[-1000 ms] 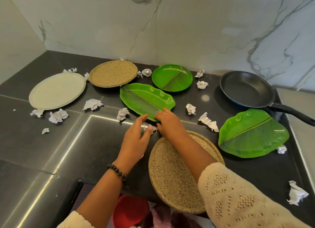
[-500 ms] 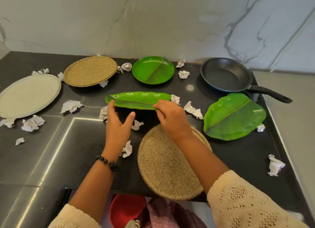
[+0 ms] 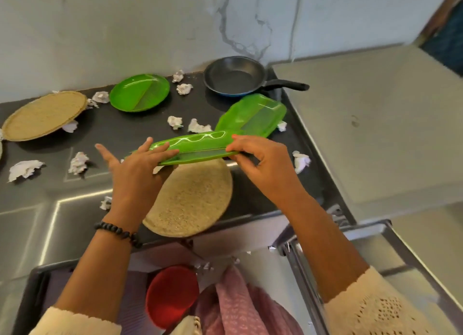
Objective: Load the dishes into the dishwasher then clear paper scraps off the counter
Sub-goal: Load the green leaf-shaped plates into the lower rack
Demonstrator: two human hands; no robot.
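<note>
- Green leaf-shaped plate (image 3: 198, 146) now clear of the counter (image 3: 130, 134), raised above the woven mat (image 3: 193, 199); it lay flat a second ago
- Right hand (image 3: 260, 159) pinches its right edge; left hand (image 3: 140, 166) presses flat, fingers straight
- Judgement: first dish heading for the dishwasher; paper scraps (image 3: 175, 121) untouched

A dark polished counter (image 3: 130, 131) is carrying two woven round mats (image 3: 45, 114) (image 3: 193, 197), the nearer one overhanging its front edge. A round green plate (image 3: 139, 92), a leaf-shaped green plate (image 3: 253, 115) and a black frying pan (image 3: 234, 76) are lying toward the back, with crumpled paper scraps (image 3: 175, 122) sitting scattered among them.
</note>
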